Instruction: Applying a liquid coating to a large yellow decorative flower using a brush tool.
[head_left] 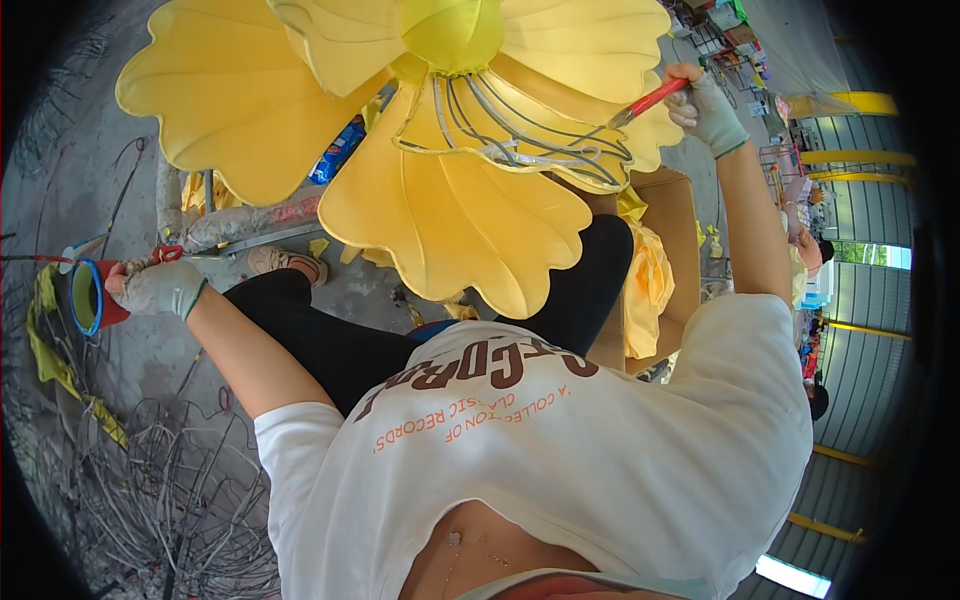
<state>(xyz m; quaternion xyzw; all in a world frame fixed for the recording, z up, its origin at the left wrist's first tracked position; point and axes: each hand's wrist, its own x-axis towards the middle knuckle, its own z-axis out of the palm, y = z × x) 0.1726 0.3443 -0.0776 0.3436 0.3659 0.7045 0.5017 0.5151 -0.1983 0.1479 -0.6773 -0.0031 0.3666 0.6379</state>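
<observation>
Head view: we've got one big yellow flower point(455, 215) at far centre, at least five petals, plus one red-handled tool point(655, 99) and one blue-rimmed red cup point(112, 292). Dark and orange lettering on our white shirt point(600, 440). Our right hand point(703, 110) is wrapped round the tool, its tip right by a petal edge (can't tell if touching). Our left hand point(160, 289) grips the cup, left of the flower, well apart.

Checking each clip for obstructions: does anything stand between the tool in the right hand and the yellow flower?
Nothing visible does. The right hand holds the red-handled tool with its tip right by the yellow flower; contact is unclear. Grey wires run nearby.
</observation>
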